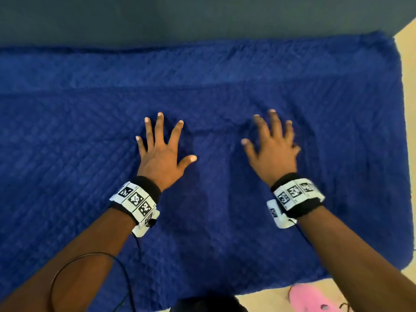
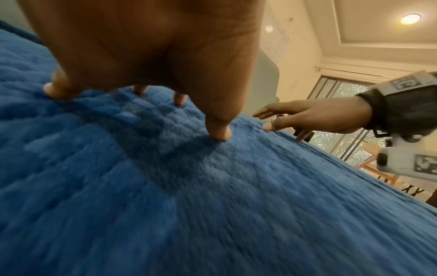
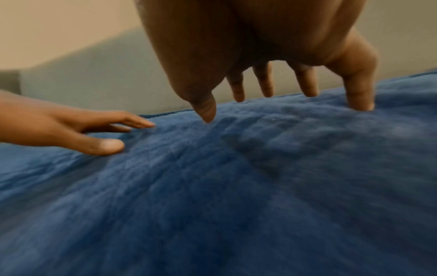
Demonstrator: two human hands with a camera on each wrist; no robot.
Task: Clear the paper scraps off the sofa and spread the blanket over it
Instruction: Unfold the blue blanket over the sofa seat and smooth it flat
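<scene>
— Both forearms come in from the near edge, and the left hand (image 1: pixel 163 152) lies flat on the blue blanket (image 1: pixel 202 233), fingers straight and splayed, holding nothing. Is it pressing?

— Lightly, I judge: the left wrist view shows its fingertips (image 2: pixel 218 133) dimpling the pile. The right hand (image 1: pixel 273 147) is spread wide too, empty, fingers straight; its little finger (image 3: pixel 359 100) sinks into the fabric while the others hover just above it.

— So where does the blanket sit?

— Under both palms and well beyond them, covering the sofa seat, with the grey sofa back (image 1: pixel 180 16) bare past the fingertips. No paper scraps show anywhere.

— Then this is smoothing. How to do it well?

— Keep the palms flat and sweep apart, each hand outward from the gap between them, so that faint ridge beyond the fingers gets pushed toward the edges instead of bunching. Don't curl the fingers; the plush would drag and ruck.

— And the far hem?

— Check that it stays snug against the sofa back.
</scene>
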